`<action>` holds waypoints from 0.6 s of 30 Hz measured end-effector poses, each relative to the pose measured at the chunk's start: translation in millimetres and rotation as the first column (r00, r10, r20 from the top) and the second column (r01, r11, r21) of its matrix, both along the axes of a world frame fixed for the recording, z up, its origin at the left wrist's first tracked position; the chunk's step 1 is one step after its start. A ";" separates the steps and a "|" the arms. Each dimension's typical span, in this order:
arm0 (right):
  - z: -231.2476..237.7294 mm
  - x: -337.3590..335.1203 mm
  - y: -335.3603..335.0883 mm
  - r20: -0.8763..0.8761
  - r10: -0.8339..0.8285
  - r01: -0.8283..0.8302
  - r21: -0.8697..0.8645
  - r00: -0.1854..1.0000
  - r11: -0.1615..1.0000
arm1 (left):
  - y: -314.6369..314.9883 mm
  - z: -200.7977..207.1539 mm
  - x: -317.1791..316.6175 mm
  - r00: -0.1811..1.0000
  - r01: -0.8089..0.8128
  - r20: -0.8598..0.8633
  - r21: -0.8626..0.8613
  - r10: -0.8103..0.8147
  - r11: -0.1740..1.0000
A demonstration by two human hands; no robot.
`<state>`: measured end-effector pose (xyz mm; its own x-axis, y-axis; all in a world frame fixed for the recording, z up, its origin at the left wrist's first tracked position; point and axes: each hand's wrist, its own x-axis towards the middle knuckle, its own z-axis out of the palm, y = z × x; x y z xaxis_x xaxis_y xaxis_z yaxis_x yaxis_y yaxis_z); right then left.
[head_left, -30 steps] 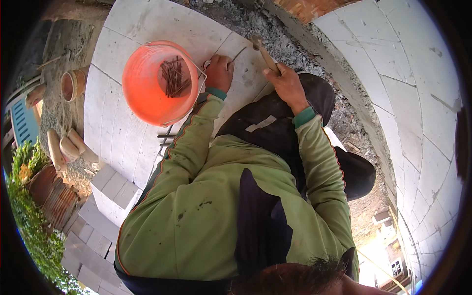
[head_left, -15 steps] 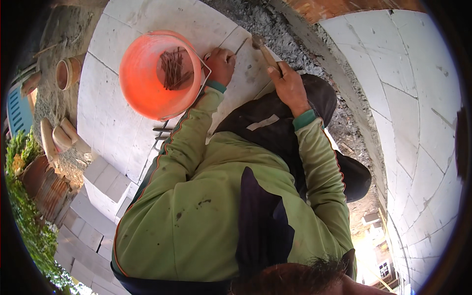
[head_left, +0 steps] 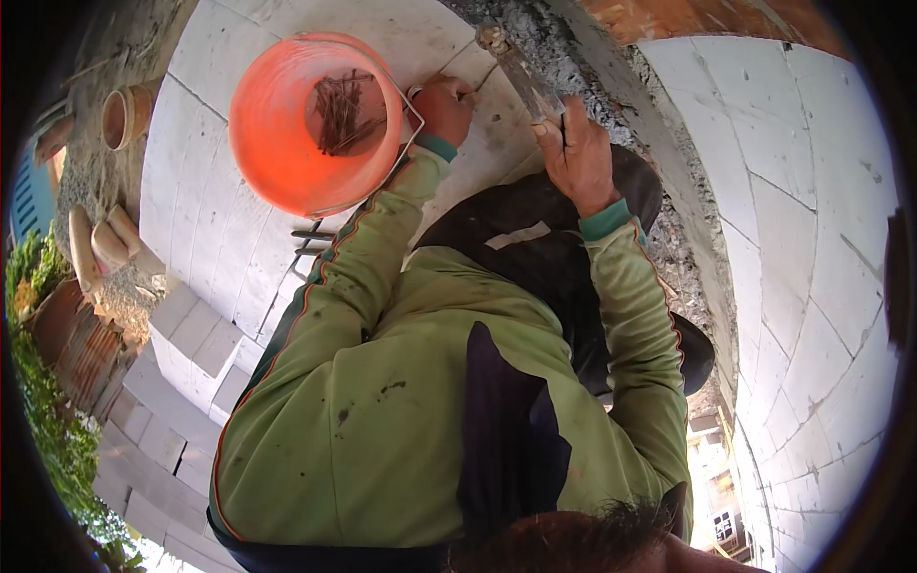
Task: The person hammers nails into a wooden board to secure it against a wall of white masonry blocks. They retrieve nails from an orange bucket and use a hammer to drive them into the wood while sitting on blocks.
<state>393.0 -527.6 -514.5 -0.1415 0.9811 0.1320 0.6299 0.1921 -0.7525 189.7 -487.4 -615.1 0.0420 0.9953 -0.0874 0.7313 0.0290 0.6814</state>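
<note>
My left hand [head_left: 444, 109] rests on the pale block wall top [head_left: 420, 43], just right of the orange bucket [head_left: 263, 158]. Its fingers are closed together near a joint between blocks; what they pinch, if anything, is too small to make out. The bucket stands on the blocks with its wire handle [head_left: 416, 116] leaning against that hand or wrist. A heap of rusty nails [head_left: 342, 113] lies inside. My right hand [head_left: 583, 158] grips the end of a hammer [head_left: 521, 74], whose handle is smeared by motion. The hammer's head points away from me, above the wall top's far right side.
Dark metal bars [head_left: 310, 241] lie beside my left sleeve. On the right runs a rough mortar-strewn gap [head_left: 611, 91], then a tall pale block wall [head_left: 778, 220]. Stacked blocks [head_left: 196, 329], a clay-coloured pot [head_left: 119, 119] and filled sacks [head_left: 110, 244] are down at the left.
The hammer has swung and lifted, its head now farther from me. My right hand has shifted slightly right with its fingers more upright. My left hand sits a little farther right and away.
</note>
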 end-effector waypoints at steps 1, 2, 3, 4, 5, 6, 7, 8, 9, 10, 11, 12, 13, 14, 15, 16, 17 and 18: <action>-6.7 3.3 0.6 0.047 0.047 -0.051 0.094 0.998 0.994 | -1.2 0.3 1.1 0.999 0.008 -0.041 0.013 -0.007 1.000; -17.1 6.8 2.2 0.046 0.046 -0.050 0.091 0.998 0.995 | -2.2 -0.7 1.8 0.999 0.008 -0.042 0.009 -0.008 1.000; -31.2 10.6 5.3 0.186 0.073 -0.064 -0.055 0.980 0.996 | -1.9 -3.3 2.2 1.000 -0.006 -0.009 0.014 0.006 1.000; -40.0 12.8 7.8 0.319 0.120 -0.058 -0.199 0.940 0.978 | -1.8 -5.3 1.7 0.999 -0.024 0.026 0.018 0.023 1.000; -47.6 15.7 7.9 0.318 0.122 -0.059 -0.199 0.940 0.978 | -2.1 -7.0 0.8 0.999 -0.025 0.025 0.018 0.024 1.000; -48.7 16.1 12.6 0.311 0.107 -0.043 -0.205 0.944 0.978 | 0.6 -6.9 0.3 0.999 -0.019 0.037 -0.042 0.020 0.999; -49.4 16.5 16.1 0.304 0.092 -0.027 -0.211 0.948 0.977 | 3.0 -6.7 -0.1 0.999 -0.011 0.050 -0.101 0.016 0.995; -49.4 16.8 16.4 0.305 0.094 -0.031 -0.206 0.948 0.978 | 4.8 -6.4 0.5 0.999 -0.015 0.050 -0.095 0.020 0.995; -43.3 12.3 12.7 0.238 0.031 0.002 -0.137 0.971 0.991 | 2.4 -5.1 1.3 0.999 -0.019 0.041 -0.067 0.022 0.998; -40.4 9.8 10.1 0.165 -0.029 0.041 -0.071 0.986 0.997 | 0.3 -4.6 1.6 0.999 -0.022 0.031 -0.038 0.023 0.999; -42.1 9.6 8.7 0.163 -0.027 0.040 -0.074 0.986 0.996 | -1.2 -5.4 1.2 0.999 -0.023 0.030 -0.042 0.024 0.999; -41.5 10.4 8.7 0.173 -0.023 0.032 -0.050 0.985 0.998 | 0.9 -5.0 1.6 1.000 -0.018 0.013 -0.019 0.018 1.000; -41.2 11.6 8.4 0.182 -0.020 0.025 -0.025 0.983 0.999 | 2.9 -4.2 2.3 1.000 -0.011 -0.003 0.004 0.011 1.000; -46.9 13.6 8.1 0.183 -0.029 0.033 -0.020 0.983 0.999 | 2.7 -4.4 2.1 1.000 -0.003 -0.003 0.010 0.003 1.000; -56.7 18.0 7.4 0.305 0.010 0.040 -0.158 0.952 0.987 | 1.1 -6.4 2.7 1.000 0.008 -0.023 0.021 -0.008 1.000; -60.0 20.3 12.2 0.415 0.066 0.059 -0.282 0.908 0.958 | 3.7 -7.5 2.4 0.999 0.013 -0.043 0.043 -0.011 0.999; -61.4 23.8 10.1 0.420 0.050 0.069 -0.263 0.906 0.962 | 3.9 -8.2 2.3 0.999 0.022 -0.039 0.062 -0.020 0.998; -57.2 25.3 8.6 0.364 0.008 0.080 -0.227 0.931 0.971 | 3.5 -9.5 1.3 0.995 0.052 -0.087 0.074 -0.046 0.996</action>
<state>418.3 -518.9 -571.8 -0.0997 0.9828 -0.1552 0.8695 0.0102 -0.4939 190.9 -483.9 -624.7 0.0866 0.9961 -0.0167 0.7859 -0.0580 0.6156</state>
